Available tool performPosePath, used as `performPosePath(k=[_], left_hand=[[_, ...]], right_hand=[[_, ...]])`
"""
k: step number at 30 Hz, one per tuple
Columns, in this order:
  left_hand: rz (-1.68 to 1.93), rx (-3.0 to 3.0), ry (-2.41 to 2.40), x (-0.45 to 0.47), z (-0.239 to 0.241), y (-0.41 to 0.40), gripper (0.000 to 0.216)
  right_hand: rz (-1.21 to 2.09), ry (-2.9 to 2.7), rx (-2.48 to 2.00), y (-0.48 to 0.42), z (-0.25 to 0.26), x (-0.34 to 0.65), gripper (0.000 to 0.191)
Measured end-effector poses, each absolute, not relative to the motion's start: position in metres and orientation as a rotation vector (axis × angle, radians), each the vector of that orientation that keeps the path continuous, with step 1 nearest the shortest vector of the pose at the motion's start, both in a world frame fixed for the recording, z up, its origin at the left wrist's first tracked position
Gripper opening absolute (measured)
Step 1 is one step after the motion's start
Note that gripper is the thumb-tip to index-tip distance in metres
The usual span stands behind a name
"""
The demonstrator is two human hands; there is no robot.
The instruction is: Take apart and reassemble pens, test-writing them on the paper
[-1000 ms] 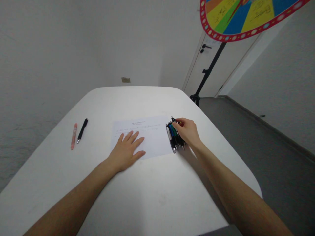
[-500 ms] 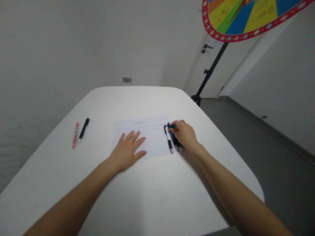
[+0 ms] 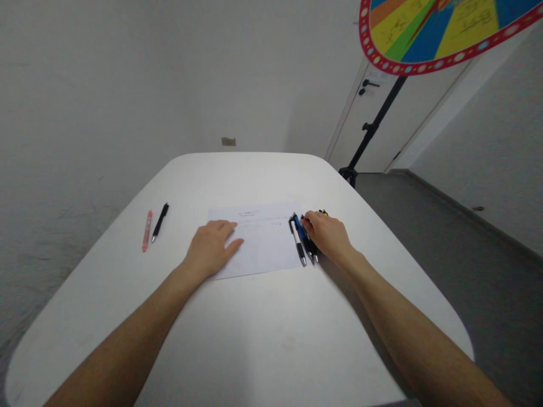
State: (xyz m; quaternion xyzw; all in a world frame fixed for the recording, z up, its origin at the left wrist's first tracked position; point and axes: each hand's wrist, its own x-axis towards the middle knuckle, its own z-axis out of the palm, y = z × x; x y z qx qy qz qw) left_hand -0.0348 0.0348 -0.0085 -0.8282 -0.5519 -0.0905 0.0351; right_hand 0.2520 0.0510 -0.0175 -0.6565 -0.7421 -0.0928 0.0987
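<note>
My left hand (image 3: pixel 208 250) lies at the left edge of a white sheet of paper (image 3: pixel 263 249), thumb held apart and fingers bent over the sheet's side. Faint lines of writing show near the paper's top. At the sheet's right edge my right hand (image 3: pixel 328 233) is closed, its fingertips pinched on a pen in a row of pens; most of that pen is hidden. Left of those fingers lie a white and black pen (image 3: pixel 297 242) and a blue pen (image 3: pixel 299 228). Dark pens with silver tips lie partly under the hand, and a yellow bit shows behind it.
On the table's left side, a pink pen (image 3: pixel 147 232) lies beside a black pen (image 3: pixel 160 223). The white table (image 3: pixel 271 333) has rounded corners. Beyond it stand a colourful wheel (image 3: pixel 436 39) on a black stand (image 3: pixel 377 121) and a door.
My left hand has slid left to the paper's edge, and its spread fingers have drawn in. The green bit at my right fingertips no longer shows. The view has turned slightly left.
</note>
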Motion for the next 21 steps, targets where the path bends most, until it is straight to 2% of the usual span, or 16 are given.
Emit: performPosePath(k=[4,7,15,21], left_hand=[[-0.286,-1.799,-2.146,-0.078,0.019,0.047,0.045],[-0.168,-1.641,-2.262,-0.106,0.023,0.051,0.044],[-0.057,-1.648,-2.253,-0.129,-0.002,0.063,0.04],[-0.037,-1.702,-2.167,-0.124,-0.002,0.062,0.036]], right_hand=[[-0.253,-2.117,-1.879,0.042,-0.008,0.249,0.018],[-0.158,-2.12,-1.797,0.036,-0.002,0.244,0.019],[-0.004,-2.159,-1.68,0.022,0.005,0.228,0.02],[-0.01,-2.589,-1.697,0.022,-0.001,0.223,0.016]])
